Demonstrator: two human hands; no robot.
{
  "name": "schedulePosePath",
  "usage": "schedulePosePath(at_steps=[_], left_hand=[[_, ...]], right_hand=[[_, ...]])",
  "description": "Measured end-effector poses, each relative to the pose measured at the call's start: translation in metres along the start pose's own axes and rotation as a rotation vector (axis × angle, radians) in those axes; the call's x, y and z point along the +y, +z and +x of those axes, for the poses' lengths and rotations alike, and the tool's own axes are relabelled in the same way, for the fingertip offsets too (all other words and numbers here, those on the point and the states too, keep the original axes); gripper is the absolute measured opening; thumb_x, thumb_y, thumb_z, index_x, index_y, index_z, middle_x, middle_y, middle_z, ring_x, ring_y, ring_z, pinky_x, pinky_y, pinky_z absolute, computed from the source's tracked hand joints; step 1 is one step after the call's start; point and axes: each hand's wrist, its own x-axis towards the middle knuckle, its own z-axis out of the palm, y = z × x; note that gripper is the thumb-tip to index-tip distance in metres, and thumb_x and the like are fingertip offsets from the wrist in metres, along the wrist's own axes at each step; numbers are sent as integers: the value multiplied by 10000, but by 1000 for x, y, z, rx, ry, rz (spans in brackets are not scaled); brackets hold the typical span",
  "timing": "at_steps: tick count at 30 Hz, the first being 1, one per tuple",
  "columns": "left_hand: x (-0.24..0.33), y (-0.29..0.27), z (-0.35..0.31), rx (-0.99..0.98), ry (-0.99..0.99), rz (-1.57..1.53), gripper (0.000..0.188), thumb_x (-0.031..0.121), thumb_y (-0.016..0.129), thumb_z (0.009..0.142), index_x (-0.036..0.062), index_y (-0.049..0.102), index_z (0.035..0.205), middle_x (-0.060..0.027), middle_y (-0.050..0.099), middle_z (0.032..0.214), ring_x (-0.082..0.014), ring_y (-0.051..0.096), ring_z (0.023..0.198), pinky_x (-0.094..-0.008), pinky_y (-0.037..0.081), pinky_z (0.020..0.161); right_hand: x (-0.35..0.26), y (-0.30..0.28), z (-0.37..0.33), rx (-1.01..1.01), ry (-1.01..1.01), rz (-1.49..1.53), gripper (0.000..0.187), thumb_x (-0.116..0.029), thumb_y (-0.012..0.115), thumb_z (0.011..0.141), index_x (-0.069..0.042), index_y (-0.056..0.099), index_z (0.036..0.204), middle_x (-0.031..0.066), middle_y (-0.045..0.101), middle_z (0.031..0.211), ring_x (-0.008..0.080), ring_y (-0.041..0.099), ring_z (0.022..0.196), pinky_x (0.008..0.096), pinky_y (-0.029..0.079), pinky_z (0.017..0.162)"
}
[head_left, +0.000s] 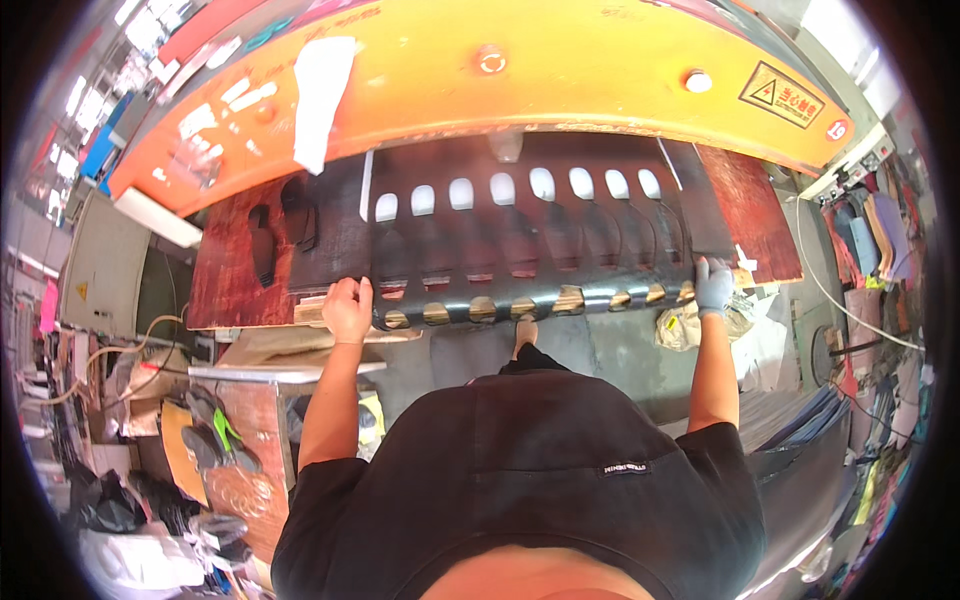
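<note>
A black, glossy flexible sheet with rows of sole-shaped cutouts [546, 296] lies across the worn red-brown wooden counter [748, 205], its front edge curving down over the near side. Eight white rounded patches [502, 188] run along its far part. The bare left hand [348, 311] is at the sheet's front left corner, fingers bent; the right hand in a grey glove [714, 286] is at the front right corner. At this distance I cannot tell whether either of the hands is closed on the edge or only resting there. Dark sole-shaped pieces [263, 247] lie to the left, and an orange machine beam [580, 80] spans the back.
</note>
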Motion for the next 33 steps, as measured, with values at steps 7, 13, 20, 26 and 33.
schedulePosePath(at_steps=[7, 13, 20, 26, 33], left_hand=[[95, 55, 29, 115, 138, -84, 289, 154, 661, 742, 76, 450, 560, -82, 474, 549, -290, 488, 555, -418, 388, 514], [91, -5, -47, -99, -17, 9, 313, 168, 665, 727, 91, 421, 546, -67, 454, 568, -280, 475, 562, -391, 378, 520], [50, 16, -58, -101, -69, 27, 270, 240, 652, 741, 95, 481, 590, -71, 500, 611, -266, 512, 600, -375, 418, 566], [59, 17, -84, -43, -38, 37, 317, 298, 646, 739, 108, 457, 569, -47, 488, 614, -252, 506, 618, -370, 407, 562], [59, 14, -79, -181, -178, 1, 324, 317, 622, 798, 83, 500, 609, -78, 514, 616, -282, 533, 666, -394, 420, 596]], right_hand=[[63, 11, 102, -181, 326, 429, 275, -252, 608, 851, -8, 615, 976, 147, 631, 928, 250, 602, 905, 345, 454, 816], [-56, 26, 111, -112, -162, 545, 457, -246, 686, 791, -27, 525, 1159, 145, 519, 1163, 272, 507, 1091, 363, 391, 945], [-268, 149, 138, -454, -490, 614, 660, -400, 716, 722, -17, 488, 1208, 206, 496, 1226, 352, 470, 1146, 407, 376, 969], [-267, 168, 123, -442, -388, 422, 676, -372, 736, 663, -34, 510, 1203, 214, 548, 1152, 370, 528, 1071, 430, 428, 907], [-275, 167, 120, -432, -393, 401, 658, -358, 726, 635, -46, 536, 1182, 226, 554, 1135, 373, 539, 1049, 431, 429, 907]])
